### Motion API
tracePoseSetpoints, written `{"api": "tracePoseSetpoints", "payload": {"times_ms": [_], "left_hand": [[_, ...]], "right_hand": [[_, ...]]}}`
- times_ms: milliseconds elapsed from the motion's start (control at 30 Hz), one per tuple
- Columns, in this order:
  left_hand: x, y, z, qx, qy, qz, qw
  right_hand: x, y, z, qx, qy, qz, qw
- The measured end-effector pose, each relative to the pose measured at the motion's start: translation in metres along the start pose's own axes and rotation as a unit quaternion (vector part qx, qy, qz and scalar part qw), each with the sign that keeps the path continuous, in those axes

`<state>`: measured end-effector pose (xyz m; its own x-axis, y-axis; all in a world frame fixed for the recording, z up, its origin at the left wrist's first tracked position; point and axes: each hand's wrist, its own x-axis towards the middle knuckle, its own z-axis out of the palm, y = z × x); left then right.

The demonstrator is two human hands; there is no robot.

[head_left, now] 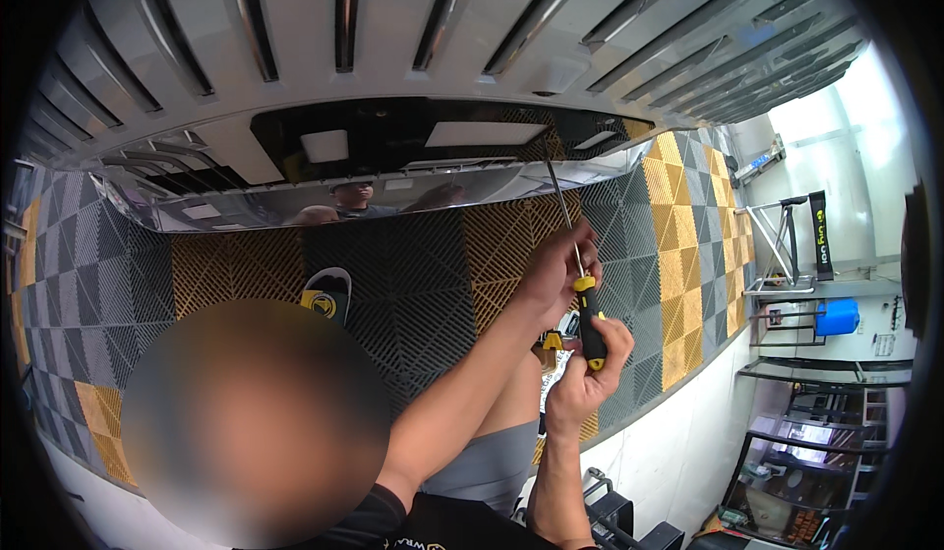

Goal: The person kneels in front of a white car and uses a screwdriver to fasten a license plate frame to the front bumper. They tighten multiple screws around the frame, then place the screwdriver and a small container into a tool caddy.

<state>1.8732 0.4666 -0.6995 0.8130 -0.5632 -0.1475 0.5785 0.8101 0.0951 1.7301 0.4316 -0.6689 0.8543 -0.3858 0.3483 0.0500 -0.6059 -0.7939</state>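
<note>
A long screwdriver [592, 324] with a black and yellow handle slants upward between my hands. My right hand [595, 363] grips its handle. Further up, my left hand [559, 273] is closed around the metal shaft, fingertips curled over it. The tip of the shaft reaches the right part of a black panel [393, 142] on the underside of a white vehicle body [305, 29] with dark slots; whether it sits in a fastener cannot be made out. Along the panel's lower edge runs a glossy reflective bumper strip [275, 208].
Grey, black and yellow ribbed tiles [413, 265] cover the floor, and a shoe [327, 289] rests there. Behind my right hand is a small yellow and black object [556, 341]. A metal stand [782, 245], a blue container [838, 316] and a glass rack [787, 481] are at right.
</note>
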Motion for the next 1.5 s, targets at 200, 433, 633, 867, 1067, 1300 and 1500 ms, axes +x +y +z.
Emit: {"api": "tracePoseSetpoints", "payload": {"times_ms": [200,433,633,867,1067,1300,1500], "left_hand": [[0.003,0.000,0.024,-0.042,0.114,0.121,0.985],[0.006,0.003,0.014,0.013,0.146,0.164,0.976],[0.013,0.007,-0.014,-0.025,0.089,0.103,0.990],[0.020,0.006,-0.026,-0.140,-0.028,0.083,0.986],[0.018,0.007,-0.025,-0.110,-0.031,0.116,0.987],[0.032,0.016,-0.027,-0.115,-0.071,0.090,0.987],[0.040,0.019,-0.032,-0.136,-0.094,0.075,0.983]], "right_hand": [[-0.005,-0.018,-0.015,0.352,-0.026,0.192,0.916],[0.007,-0.036,-0.015,0.186,0.016,0.188,0.964],[0.001,-0.023,-0.011,0.287,-0.015,0.281,0.916],[0.004,-0.002,0.002,0.169,0.035,0.210,0.962],[-0.003,-0.001,0.007,0.454,0.073,0.313,0.831],[-0.010,-0.001,0.000,0.381,0.071,0.313,0.867],[-0.013,0.015,-0.011,0.580,-0.024,0.317,0.750]]}}
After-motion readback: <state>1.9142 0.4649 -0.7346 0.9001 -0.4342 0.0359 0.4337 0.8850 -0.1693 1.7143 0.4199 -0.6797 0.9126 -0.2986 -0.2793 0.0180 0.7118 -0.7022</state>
